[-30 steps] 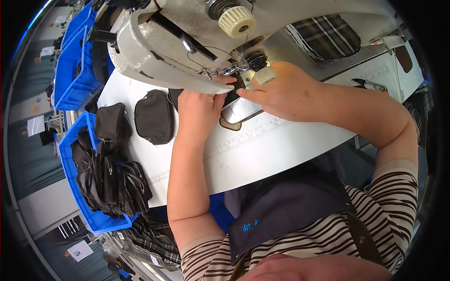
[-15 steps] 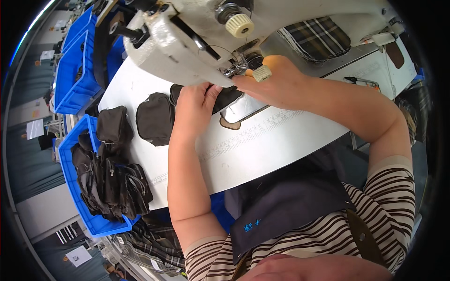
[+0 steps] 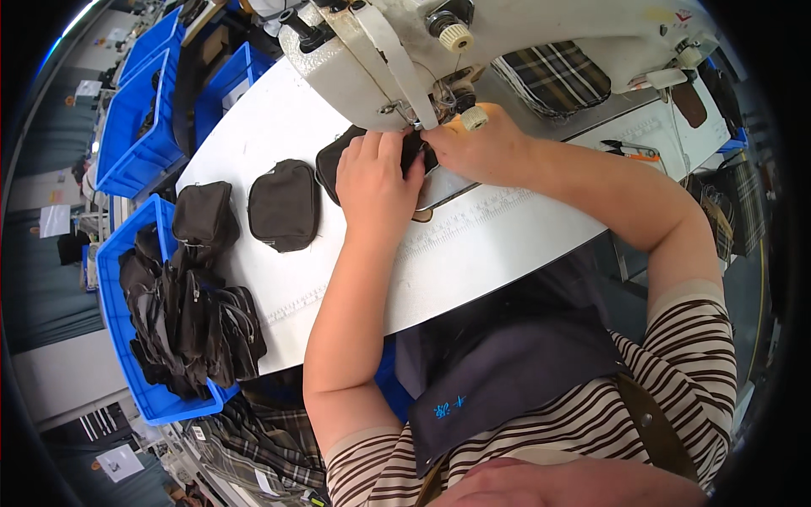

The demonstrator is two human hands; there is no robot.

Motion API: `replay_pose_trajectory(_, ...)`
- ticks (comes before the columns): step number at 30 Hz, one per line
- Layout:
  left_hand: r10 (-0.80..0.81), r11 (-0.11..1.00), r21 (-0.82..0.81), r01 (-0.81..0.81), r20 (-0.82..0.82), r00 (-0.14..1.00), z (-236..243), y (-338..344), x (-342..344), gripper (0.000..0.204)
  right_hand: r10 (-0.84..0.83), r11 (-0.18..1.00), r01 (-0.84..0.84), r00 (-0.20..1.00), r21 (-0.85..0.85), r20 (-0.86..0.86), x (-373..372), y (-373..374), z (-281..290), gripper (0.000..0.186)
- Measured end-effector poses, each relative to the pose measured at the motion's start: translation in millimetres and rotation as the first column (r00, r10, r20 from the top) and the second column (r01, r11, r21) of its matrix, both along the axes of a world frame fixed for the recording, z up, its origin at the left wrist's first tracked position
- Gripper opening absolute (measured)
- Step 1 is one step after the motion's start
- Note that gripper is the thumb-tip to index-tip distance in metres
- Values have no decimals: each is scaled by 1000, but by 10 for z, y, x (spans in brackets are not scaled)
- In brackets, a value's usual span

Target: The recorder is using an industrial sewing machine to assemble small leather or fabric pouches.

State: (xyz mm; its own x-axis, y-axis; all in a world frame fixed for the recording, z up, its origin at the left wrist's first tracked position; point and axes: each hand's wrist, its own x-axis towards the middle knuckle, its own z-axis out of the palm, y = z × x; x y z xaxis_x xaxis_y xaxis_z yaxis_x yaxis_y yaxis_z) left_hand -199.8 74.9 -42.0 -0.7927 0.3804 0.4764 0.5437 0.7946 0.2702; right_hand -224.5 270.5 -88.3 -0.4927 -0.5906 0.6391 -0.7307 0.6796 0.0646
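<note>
My left hand lies over a dark brown fabric pouch, its fingers bent down on the cloth and its thumb at the near edge. Close by the needle, my right hand pinches the right end of the same piece, partly behind a cream knob. The head of a white sewing machine stands over the cloth and my fingertips. Two more dark pouches lie to the left: a rounded one on the white table, and another by the bin.
A blue bin at the table's left edge is heaped with dark zippered pouches. Plaid fabric pieces are stacked behind the machine. Thread snips rest at the right. More blue bins stand far left; plaid cloth hangs below.
My left hand has shifted right along the pouch, its fingers now spread further over it. More of the pouch shows left of that hand. My right hand stays by the needle; the view has shifted slightly.
</note>
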Motion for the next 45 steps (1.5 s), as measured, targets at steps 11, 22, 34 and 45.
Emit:
replay_pose_trajectory(11,-43,999,14,43,-9,999,-142,23,-29,27,80,987,-67,993,-146,89,23,15,73,18)
replay_pose_trajectory(22,61,997,-43,-63,-38,997,-179,25,-61,17,-5,995,-6,995,104,104,31,21,39,19)
replay_pose_trajectory(34,10,998,-57,-16,-95,995,-169,49,-31,16,16,997,-33,971,68,240,33,31,47,15)
replay_pose_trajectory(45,16,983,164,-87,390,921,-15,-16,50,26,-113,943,59,982,329,150,74,20,119,17)
